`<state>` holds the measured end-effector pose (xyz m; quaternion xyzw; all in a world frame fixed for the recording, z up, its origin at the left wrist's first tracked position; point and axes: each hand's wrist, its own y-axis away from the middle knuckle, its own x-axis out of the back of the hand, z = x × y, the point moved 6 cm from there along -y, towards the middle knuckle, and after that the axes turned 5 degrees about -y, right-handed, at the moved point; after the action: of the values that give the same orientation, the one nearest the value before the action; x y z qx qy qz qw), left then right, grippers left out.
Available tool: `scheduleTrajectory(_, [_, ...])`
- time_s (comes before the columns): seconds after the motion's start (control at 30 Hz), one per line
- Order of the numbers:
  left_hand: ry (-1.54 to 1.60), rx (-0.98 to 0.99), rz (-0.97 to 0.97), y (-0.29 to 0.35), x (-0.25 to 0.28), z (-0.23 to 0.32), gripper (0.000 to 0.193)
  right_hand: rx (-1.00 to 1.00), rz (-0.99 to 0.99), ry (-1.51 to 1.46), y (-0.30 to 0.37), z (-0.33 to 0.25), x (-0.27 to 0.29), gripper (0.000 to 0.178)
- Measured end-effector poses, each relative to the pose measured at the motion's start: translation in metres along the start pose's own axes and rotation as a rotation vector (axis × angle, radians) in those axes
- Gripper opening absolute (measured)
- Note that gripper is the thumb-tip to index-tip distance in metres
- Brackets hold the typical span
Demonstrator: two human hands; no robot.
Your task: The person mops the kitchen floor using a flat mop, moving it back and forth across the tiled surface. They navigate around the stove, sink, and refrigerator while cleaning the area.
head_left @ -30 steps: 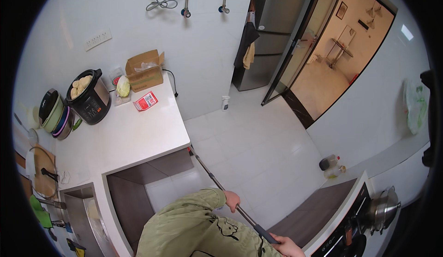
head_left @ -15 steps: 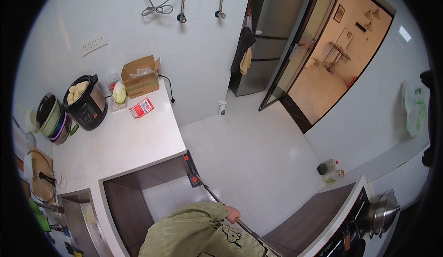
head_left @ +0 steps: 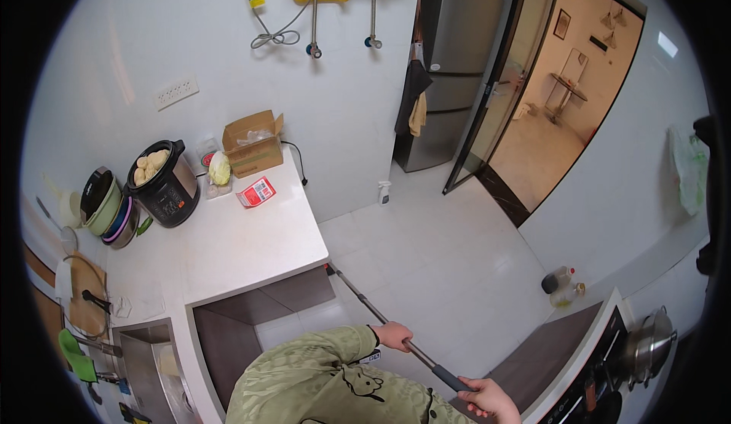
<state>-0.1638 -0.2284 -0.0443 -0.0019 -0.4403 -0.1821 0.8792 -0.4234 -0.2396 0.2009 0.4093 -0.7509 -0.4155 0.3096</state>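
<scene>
A long-handled floor mop runs slantwise from the worktop corner down toward the lower right. My left hand is closed around the middle of its metal pole. At the upper end, my right hand is curled at the dark grey grip, its thumb along the top. Only a small red bit of the mop's head shows beside the worktop corner; the rest is hidden under the edge. My left arm, in a loose green sleeve, covers part of the floor.
On the worktop stand an electric pressure cooker filled with pale round food, stacked basins, a cabbage and a cardboard box. Bottles stand by the right wall, near a stove with a steel pot. A spray bottle stands by the far wall.
The mop's head has gone from open view to behind the worktop corner. My right hand has come into view at the grip. The whole scene has shifted slightly right and down.
</scene>
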Motion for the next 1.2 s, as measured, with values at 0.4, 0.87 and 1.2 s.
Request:
scheduleTrajectory(0.4, [0.216, -0.499, -0.724, -0.033, -0.058, 0.191, 0.032, -0.007, 0.12, 0.091, 0.151, 0.078, 0.035, 0.049])
scheduleTrajectory(0.87, [0.118, -0.391, -0.447, -0.028, -0.055, 0.118, 0.035, -0.028, 0.134, 0.007, 0.097, 0.047, 0.016, 0.038])
scheduleTrajectory(1.2, [-0.208, 0.131, -0.459, 0.01, -0.049, 0.005, 0.017, -0.008, -0.047, -0.185, -0.002, 0.059, -0.033, 0.053])
